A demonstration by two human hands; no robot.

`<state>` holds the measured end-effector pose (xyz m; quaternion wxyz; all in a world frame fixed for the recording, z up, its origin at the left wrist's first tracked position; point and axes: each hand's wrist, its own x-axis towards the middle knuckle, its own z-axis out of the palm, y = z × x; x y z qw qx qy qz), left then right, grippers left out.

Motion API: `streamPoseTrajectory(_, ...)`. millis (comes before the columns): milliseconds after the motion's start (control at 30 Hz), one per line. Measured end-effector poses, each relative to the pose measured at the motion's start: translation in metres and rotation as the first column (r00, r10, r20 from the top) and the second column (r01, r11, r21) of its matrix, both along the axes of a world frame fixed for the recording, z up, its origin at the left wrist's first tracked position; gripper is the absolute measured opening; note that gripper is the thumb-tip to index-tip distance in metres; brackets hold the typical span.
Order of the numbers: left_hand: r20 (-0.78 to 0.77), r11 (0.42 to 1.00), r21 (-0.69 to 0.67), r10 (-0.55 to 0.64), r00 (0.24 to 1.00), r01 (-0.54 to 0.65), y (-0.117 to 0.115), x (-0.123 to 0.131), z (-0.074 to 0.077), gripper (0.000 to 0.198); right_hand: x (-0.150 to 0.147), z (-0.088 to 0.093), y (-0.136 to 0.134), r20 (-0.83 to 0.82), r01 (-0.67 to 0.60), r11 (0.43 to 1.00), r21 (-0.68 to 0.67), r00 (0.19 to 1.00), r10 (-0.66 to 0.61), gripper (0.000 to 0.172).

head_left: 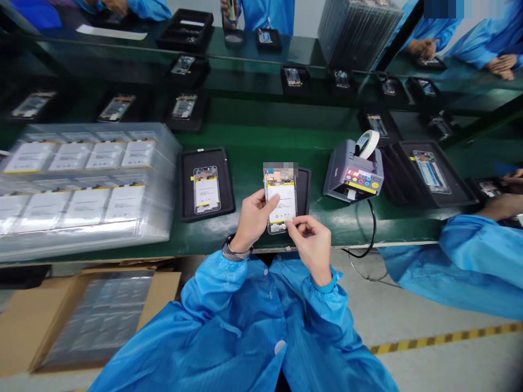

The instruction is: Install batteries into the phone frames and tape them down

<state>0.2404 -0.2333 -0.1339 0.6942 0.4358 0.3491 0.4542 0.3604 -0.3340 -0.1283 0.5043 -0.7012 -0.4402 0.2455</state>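
An opened phone housing (281,198) with a white battery in it is held up in front of me, over a black tray (303,190) on the green bench. My left hand (256,216) grips its left edge, with the thumb lying on the battery's face. At the lower right corner, the fingers of my right hand (311,239) are pinched together at the battery's bottom edge; whatever may be between them is too small to make out. Left of my hands, a second phone housing (206,189) with a battery lies in another black tray (186,204).
Stacked clear plastic trays (159,218) of white batteries stand at the left. A tape dispenser (353,171) with a cable sits to the right. Phone parts in black trays line the far side. A cardboard box (163,288) is below left; a co-worker's sleeve (482,256) is at right.
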Motion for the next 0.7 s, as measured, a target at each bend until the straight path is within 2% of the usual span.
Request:
streamPoseTrajectory(100, 0.003, 1.000, -0.012, 0.000, 1.000, 0.000, 0.001, -0.001, -0.001, 0.048, 0.008, 0.001, 0.001, 0.048, -0.001, 0.999, -0.037, 0.999, 0.003, 0.029)
streamPoseTrajectory(200, 0.044, 0.998, -0.056, -0.023, 0.999, 0.025, 0.002, -0.001, -0.002, 0.048, 0.012, 0.003, 0.005, -0.149, -0.035, 0.999, -0.016, 0.988, 0.032, 0.038)
streamPoseTrajectory(300, 0.066, 0.995, -0.084, -0.041, 0.997, 0.047, 0.002, 0.001, -0.003, 0.046, 0.010, 0.004, 0.010, -0.358, -0.086, 0.996, -0.014, 0.931, 0.076, 0.045)
streamPoseTrajectory(433, 0.048, 0.997, -0.062, -0.043, 0.998, 0.046, 0.000, 0.002, -0.001, 0.044, 0.002, 0.001, 0.016, -0.477, -0.168, 0.986, -0.016, 0.867, 0.140, 0.045)
streamPoseTrajectory(567, -0.013, 0.999, -0.024, -0.036, 0.999, 0.036, 0.000, 0.004, 0.000, 0.044, -0.006, -0.005, 0.018, -0.512, -0.092, 0.996, 0.007, 0.855, 0.082, 0.043)
streamPoseTrajectory(700, -0.050, 0.998, 0.015, -0.053, 0.997, 0.053, 0.006, 0.009, -0.005, 0.045, -0.011, -0.014, 0.018, -0.525, -0.028, 1.000, 0.015, 0.850, 0.031, 0.042)
